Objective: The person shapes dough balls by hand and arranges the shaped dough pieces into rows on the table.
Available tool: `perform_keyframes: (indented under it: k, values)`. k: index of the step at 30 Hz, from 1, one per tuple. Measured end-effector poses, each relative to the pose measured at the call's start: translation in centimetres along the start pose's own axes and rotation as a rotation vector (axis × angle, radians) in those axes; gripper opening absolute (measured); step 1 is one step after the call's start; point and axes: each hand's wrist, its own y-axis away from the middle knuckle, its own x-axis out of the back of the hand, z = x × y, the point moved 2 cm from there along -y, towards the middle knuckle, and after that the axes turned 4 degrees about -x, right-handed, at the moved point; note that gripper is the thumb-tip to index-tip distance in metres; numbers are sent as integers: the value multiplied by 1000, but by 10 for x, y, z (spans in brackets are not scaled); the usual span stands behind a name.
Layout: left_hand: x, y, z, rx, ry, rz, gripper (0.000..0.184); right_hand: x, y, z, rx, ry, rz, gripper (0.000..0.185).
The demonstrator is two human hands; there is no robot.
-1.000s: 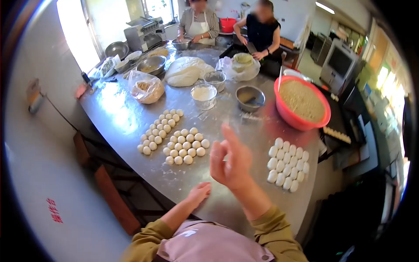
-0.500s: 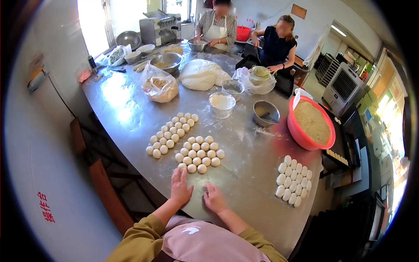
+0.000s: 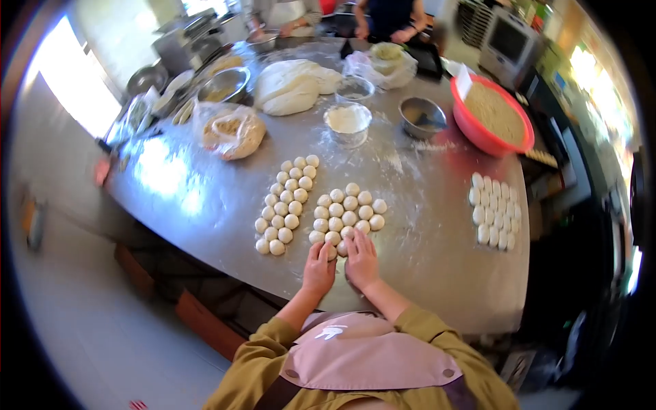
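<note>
On the metal table (image 3: 424, 273), my left hand (image 3: 319, 271) touches the near edge of a cluster of round dough balls (image 3: 350, 203). My right hand (image 3: 361, 258) lies against the same near edge, its fingers over the closest balls. A small gap with dough balls separates the two hands. Whether the fingers of either hand close on a ball is hard to tell. A second, longer group of dough balls (image 3: 284, 197) lies to the left. Oval white dough pieces (image 3: 495, 210) sit in rows at the right.
Farther back are a red basin of filling (image 3: 459, 116), a metal bowl (image 3: 422, 117), a tub of flour (image 3: 348, 123), a large dough mass (image 3: 290, 85) and a bag of crumbly food (image 3: 231, 133). Two people (image 3: 283, 15) (image 3: 391, 15) stand at the far side.
My right hand was raised, then came down to the table. Both hands have moved forward to the near edge of the middle dough balls. The view has tilted down.
</note>
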Motion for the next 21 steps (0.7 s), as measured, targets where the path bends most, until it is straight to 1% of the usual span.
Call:
perform_keyframes:
  k: [2, 3, 6, 9, 12, 15, 18, 19, 21]
  values:
    - [-5, 0, -7, -63, 9, 16, 49, 0, 2, 8, -55, -8, 44, 46]
    - [-7, 0, -7, -83, -5, 43, 44, 3, -1, 12, -28, -13, 68, 46]
    - [-11, 5, -11, -78, 40, 44, 43, 7, -6, 22, -57, -121, 17, 43]
    - [-15, 17, -7, -116, 10, 63, 42, 4, -8, 30, -17, -114, 5, 39]
    - [-15, 20, 3, -72, -41, 25, 45, 12, -3, 33, -26, -188, -26, 38]
    - [-9, 16, 24, -29, -84, -39, 42, 12, 6, 36, -172, -223, 3, 41]
    - [-22, 15, 14, 59, -86, -56, 41, 12, 10, 42, -356, -353, 35, 42]
    - [-23, 15, 16, 86, -74, -64, 37, 20, 13, 45, -357, -325, 50, 42]
    - [-26, 20, 31, 32, -1, -79, 35, 48, 22, 59, -361, -262, 82, 42]
